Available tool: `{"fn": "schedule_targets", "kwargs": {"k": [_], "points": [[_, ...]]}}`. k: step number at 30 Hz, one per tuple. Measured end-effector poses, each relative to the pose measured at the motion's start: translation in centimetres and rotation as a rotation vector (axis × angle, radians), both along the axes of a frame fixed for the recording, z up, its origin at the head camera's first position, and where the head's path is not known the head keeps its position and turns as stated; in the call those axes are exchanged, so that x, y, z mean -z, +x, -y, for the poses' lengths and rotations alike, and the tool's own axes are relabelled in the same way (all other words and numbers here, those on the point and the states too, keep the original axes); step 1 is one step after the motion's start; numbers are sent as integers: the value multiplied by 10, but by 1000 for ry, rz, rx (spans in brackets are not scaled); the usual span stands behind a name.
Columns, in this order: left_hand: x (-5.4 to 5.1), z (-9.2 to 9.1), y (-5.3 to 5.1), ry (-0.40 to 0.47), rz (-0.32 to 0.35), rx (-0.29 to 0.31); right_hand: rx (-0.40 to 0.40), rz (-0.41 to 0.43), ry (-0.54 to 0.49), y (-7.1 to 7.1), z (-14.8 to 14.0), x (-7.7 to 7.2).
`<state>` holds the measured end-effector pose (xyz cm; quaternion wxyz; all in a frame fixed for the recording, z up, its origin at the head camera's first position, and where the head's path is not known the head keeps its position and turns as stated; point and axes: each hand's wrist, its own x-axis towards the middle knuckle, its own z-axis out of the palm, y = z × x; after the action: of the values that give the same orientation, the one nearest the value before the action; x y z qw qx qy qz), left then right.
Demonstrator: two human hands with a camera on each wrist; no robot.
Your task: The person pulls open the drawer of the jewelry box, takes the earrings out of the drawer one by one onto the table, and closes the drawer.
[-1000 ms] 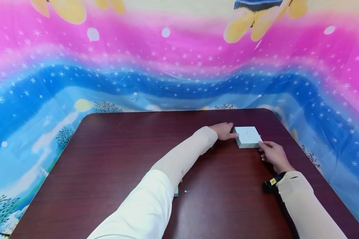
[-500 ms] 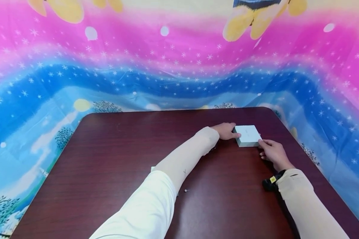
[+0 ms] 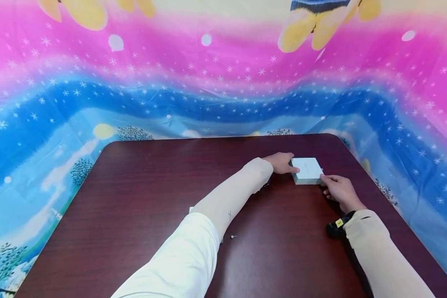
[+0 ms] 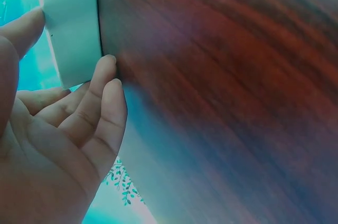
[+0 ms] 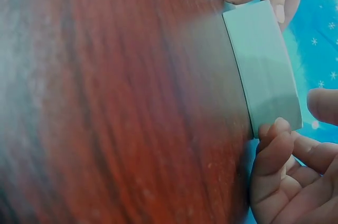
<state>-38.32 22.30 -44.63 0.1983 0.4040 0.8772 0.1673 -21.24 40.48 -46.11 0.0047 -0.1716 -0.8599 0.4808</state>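
Note:
A flat white square box point(image 3: 307, 170) lies on the dark red-brown table toward its far right. At the box's left side, my left hand point(image 3: 281, 163) holds it, thumb over the top edge and fingers along the side. My right hand point(image 3: 340, 191) grips the near right corner between thumb and curled fingers. In the left wrist view, the box point(image 4: 74, 28) meets the thumb and fingertips of the left hand point(image 4: 63, 129). The right wrist view has the box point(image 5: 264, 68) between both hands, its lower end against fingers of the right hand point(image 5: 290, 176).
A tiny pin-like piece with a pale round head point(image 3: 232, 236) lies on the table point(image 3: 283, 248) beside my left forearm. The edge of a pale object point(image 3: 191, 210) peeks out from behind that arm, mostly hidden. A printed cloth point(image 3: 223, 91) hangs behind the table.
The left hand has shifted slightly right, its thumb reaching further over the box. Now the box sits a few pixels further left than half a second ago. The right hand is almost still.

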Motion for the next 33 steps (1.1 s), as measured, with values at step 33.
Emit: {"fn": "schedule_targets", "kwargs": {"k": [33], "points": [[-10,15,9,-42,-39,59,-52,31,3,5,9,-4]]}}
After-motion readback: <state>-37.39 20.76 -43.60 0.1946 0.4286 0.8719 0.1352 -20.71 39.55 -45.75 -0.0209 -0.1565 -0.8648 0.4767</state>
